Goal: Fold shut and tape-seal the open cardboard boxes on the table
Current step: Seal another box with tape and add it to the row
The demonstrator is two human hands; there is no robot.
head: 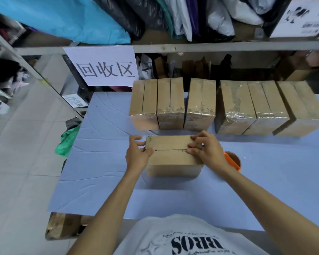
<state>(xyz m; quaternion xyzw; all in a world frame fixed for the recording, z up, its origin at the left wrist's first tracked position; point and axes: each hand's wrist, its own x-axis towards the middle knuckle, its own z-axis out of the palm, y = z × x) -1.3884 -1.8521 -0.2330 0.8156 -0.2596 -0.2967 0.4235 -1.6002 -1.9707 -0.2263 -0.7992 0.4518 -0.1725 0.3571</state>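
Below the "回收区" sign (103, 69), left hand (137, 153) and right hand (208, 150) gripping ends of the closed cardboard box (171, 156).

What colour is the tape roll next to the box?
The tape roll is orange, clearest in the head view.

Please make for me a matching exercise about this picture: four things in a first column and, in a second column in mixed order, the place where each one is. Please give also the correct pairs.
Things
1. closed box
2. tape roll
3. paper sign
4. green bag

Places
A. hangs from the shelf rail
B. beside the left edge of the table
C. between the left hand and the right hand, which both hold it
D. on the table, just right of the right wrist

Pairs: 1-C, 2-D, 3-A, 4-B
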